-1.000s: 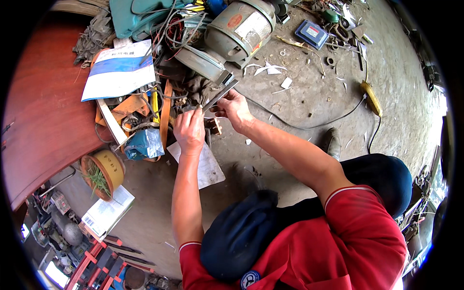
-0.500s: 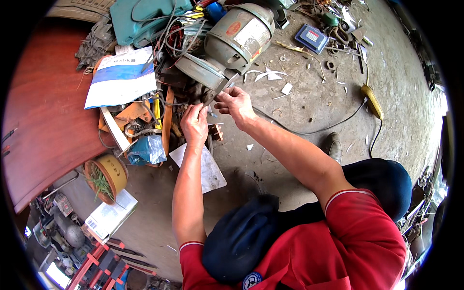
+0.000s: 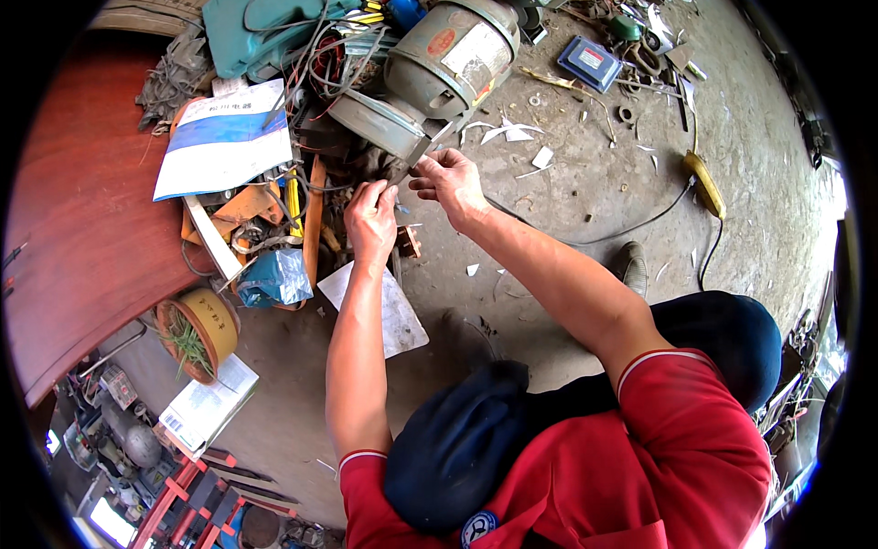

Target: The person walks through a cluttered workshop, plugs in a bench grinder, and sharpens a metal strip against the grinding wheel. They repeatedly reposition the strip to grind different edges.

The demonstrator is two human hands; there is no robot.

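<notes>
A grey bench grinder (image 3: 453, 55) stands on the floor at the top middle, its round wheel guard (image 3: 377, 126) toward me. At the guard's near edge, both hands pinch a thin, flat dark metal strip (image 3: 401, 177). My left hand (image 3: 371, 222) is closed on its lower end, thumb and fingertips together. My right hand (image 3: 450, 187) is closed near its upper end, beside a flat metal piece (image 3: 428, 145) on the grinder. Most of the strip is hidden by the fingers. Whether it touches the wheel, I cannot tell.
Left of the grinder lie a white-and-blue paper (image 3: 224, 137), tangled cables and a teal case (image 3: 261, 37). A reddish table (image 3: 82, 210) fills the far left, near a potted plant (image 3: 197, 334). A yellow pendant switch (image 3: 702, 188) and a blue box (image 3: 590, 64) lie on the floor at right.
The view has shifted slightly. Both hands keep their hold on the strip at the grinder, with hardly any movement.
</notes>
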